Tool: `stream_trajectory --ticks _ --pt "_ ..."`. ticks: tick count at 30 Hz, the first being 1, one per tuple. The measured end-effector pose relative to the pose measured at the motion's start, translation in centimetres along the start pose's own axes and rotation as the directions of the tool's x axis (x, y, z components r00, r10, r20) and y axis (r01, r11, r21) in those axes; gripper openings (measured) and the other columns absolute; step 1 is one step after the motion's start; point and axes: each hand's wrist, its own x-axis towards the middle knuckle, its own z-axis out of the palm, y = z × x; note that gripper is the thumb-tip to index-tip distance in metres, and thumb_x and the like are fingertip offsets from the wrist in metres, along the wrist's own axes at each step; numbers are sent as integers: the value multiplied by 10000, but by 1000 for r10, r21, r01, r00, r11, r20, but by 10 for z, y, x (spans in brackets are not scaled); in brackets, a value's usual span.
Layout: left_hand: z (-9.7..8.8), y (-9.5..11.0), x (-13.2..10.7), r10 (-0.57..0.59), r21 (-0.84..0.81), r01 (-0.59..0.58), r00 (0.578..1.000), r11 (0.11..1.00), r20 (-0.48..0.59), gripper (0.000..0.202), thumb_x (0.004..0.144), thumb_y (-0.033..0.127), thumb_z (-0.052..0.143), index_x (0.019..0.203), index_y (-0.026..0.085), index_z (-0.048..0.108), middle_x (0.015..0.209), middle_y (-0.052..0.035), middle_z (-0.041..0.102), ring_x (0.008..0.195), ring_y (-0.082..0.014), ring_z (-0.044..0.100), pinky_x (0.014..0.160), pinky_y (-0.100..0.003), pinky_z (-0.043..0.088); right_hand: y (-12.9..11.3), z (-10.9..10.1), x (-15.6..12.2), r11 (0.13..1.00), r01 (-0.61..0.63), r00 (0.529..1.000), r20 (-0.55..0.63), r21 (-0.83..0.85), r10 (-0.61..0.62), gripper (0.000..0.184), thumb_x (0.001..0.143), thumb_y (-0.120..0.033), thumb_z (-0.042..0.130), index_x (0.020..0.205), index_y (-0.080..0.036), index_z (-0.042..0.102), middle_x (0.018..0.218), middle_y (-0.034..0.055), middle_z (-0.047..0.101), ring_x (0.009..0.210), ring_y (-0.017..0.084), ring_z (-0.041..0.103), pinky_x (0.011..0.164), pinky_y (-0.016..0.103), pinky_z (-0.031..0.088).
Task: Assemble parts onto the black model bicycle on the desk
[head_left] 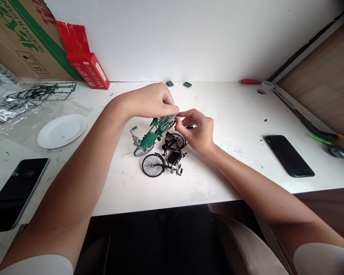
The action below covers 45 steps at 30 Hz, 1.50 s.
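My left hand (150,101) clamps the green bike (149,136) by its spoked wheel. My right hand (197,133) pinches the rim. A black bike (173,157) lies beside.

A green model bicycle (149,137) tilts above the white surface (232,160), one wheel raised; a black model bicycle (164,158) lies flat just beside it.

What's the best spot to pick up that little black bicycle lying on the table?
By the middle frame of the black bicycle, pinched from above: it seems to lie on its side, and the spoked wheels look thin.
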Motion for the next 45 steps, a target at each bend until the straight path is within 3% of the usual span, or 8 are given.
stream_trajectory --ticks 7,13,21,29,36,40,45 --pt "0 -1 0 -5 -15 5 1000 1000 -1 275 857 268 618 632 209 472 693 26 221 647 -103 212 723 -379 149 0 1 0 995 -42 999 23 89 41 217 992 -453 763 1001 -240 723 715 -13 738 630 158 682 700 365 612" --pt "-1 -6 0 16 -13 -16 999 1000 -35 261 903 280 583 666 201 508 726 19 226 679 -109 279 741 -371 145 4 1 2 983 -88 992 99 161 72 311 1022 -547 754 1127 -264 677 718 -30 725 659 179 723 707 371 608" --pt "-1 -3 0 -17 17 18 995 1000 -95 284 905 259 577 651 204 464 707 32 228 665 -92 249 726 -361 151 6 3 0 976 -89 992 109 200 68 453 995 -563 752 1260 -304 492 782 -46 670 722 196 727 615 354 532" --pt "-1 -5 1 -14 -13 12 995 1000 -101 256 916 248 569 677 198 491 713 31 231 677 -95 252 735 -368 137 7 4 0 987 -97 994 58 127 90 340 976 -572 771 1061 -262 660 793 -11 710 710 164 692 600 315 532" --pt "-1 -4 2 -59 -12 58 994 998 -88 255 921 238 558 675 194 504 713 28 244 675 -96 270 732 -349 165 4 2 1 988 -81 996 56 128 74 347 987 -585 767 1029 -243 724 775 0 737 699 165 703 626 318 559" --pt "-1 -4 4 -68 -16 67 993 998 -92 218 909 262 595 706 183 604 686 18 352 664 -112 357 714 -336 220 2 0 1 988 -98 994 61 123 91 400 993 -645 750 1036 -249 718 777 2 743 706 170 708 635 325 565" --pt "0 -8 6 -67 -39 62 991 997 -119 177 861 348 687 884 201 782 803 -36 650 768 -185 583 723 -334 349 1 0 2 987 -97 995 51 131 91 399 998 -645 745 1034 -251 696 777 1 743 698 168 705 634 329 558"
